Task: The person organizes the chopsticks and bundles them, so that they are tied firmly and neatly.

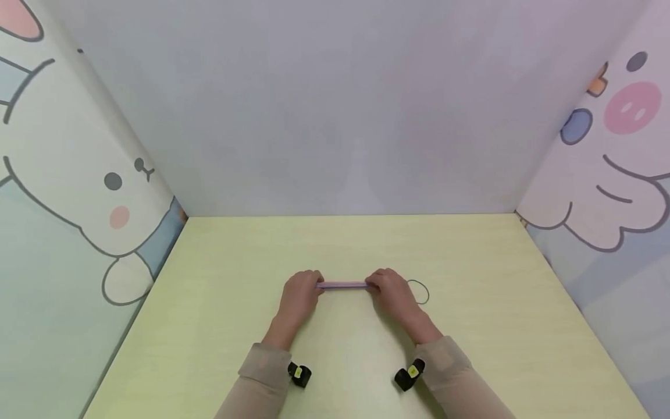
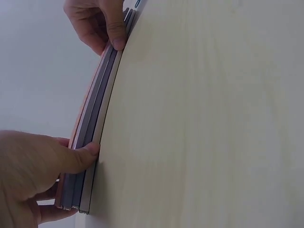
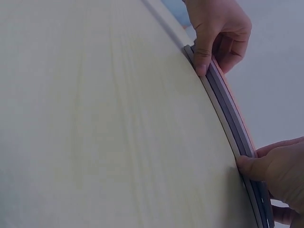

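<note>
A bundle of several slim straight sticks [image 1: 342,285] lies crosswise in front of the person, pinkish on top in the head view. Up close in the left wrist view, the sticks [image 2: 97,99] sit side by side in orange, dark grey and pale beige. My left hand [image 1: 300,295] grips the bundle's left end, thumb on the near side and fingers behind. At the other end my right hand [image 1: 392,294] pinches it the same way. Just right of the right hand, a thin dark loop [image 1: 428,293], like an elastic band, lies on the table, partly hidden by that hand.
The pale yellow table [image 1: 251,244] runs back to a plain light wall [image 1: 335,116]. Side panels with cartoon animals [image 1: 78,163] stand left and right. A small black camera [image 1: 300,375] is strapped at each wrist over beige sleeves [image 1: 262,378].
</note>
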A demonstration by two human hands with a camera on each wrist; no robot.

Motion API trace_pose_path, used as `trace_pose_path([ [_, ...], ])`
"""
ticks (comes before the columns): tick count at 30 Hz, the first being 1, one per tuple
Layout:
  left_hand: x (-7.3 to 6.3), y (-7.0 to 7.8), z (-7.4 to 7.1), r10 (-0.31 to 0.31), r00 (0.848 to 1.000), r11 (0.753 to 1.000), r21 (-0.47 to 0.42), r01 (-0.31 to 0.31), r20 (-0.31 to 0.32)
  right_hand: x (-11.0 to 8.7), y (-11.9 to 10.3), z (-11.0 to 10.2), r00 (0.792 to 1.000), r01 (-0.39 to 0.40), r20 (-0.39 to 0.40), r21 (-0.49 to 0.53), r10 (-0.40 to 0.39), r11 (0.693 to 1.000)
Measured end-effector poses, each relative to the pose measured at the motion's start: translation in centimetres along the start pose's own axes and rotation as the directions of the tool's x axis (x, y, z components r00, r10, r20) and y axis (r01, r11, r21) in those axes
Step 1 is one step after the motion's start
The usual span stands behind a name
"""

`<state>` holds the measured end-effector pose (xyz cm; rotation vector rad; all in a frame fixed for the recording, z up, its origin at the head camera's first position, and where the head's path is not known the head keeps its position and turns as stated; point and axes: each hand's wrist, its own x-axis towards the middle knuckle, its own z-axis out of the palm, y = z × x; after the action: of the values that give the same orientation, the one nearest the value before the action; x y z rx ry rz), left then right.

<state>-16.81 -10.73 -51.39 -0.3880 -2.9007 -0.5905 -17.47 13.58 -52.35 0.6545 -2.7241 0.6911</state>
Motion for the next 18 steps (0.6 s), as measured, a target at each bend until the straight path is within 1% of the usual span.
trace_pose_path([
  [5,0.02,0.03,0.16,-0.012,0.999,1.000,-0.023,0.011,-0.053,0.36,-0.13,-0.35,1.000,-0.023,0.012,0.001,0.023,1.000],
  [8,0.00,0.03,0.15,-0.009,0.998,1.000,-0.014,0.008,-0.065,0.59,-0.14,-0.46,0.999,-0.038,0.025,0.006,0.038,0.999],
  [12,-0.03,0.19,-0.03,0.013,0.999,1.000,0.017,-0.012,-0.037,0.66,-0.24,-0.57,0.998,-0.016,0.057,-0.007,0.016,1.000],
  [15,-0.01,0.37,-0.23,0.036,0.999,0.998,0.050,-0.036,0.002,0.68,-0.26,-0.46,0.996,0.008,0.085,-0.041,-0.005,0.999],
  [18,0.07,0.51,-0.32,0.047,0.998,0.995,0.083,-0.049,0.032,0.72,-0.27,-0.31,0.995,0.020,0.102,-0.063,-0.013,0.998],
])
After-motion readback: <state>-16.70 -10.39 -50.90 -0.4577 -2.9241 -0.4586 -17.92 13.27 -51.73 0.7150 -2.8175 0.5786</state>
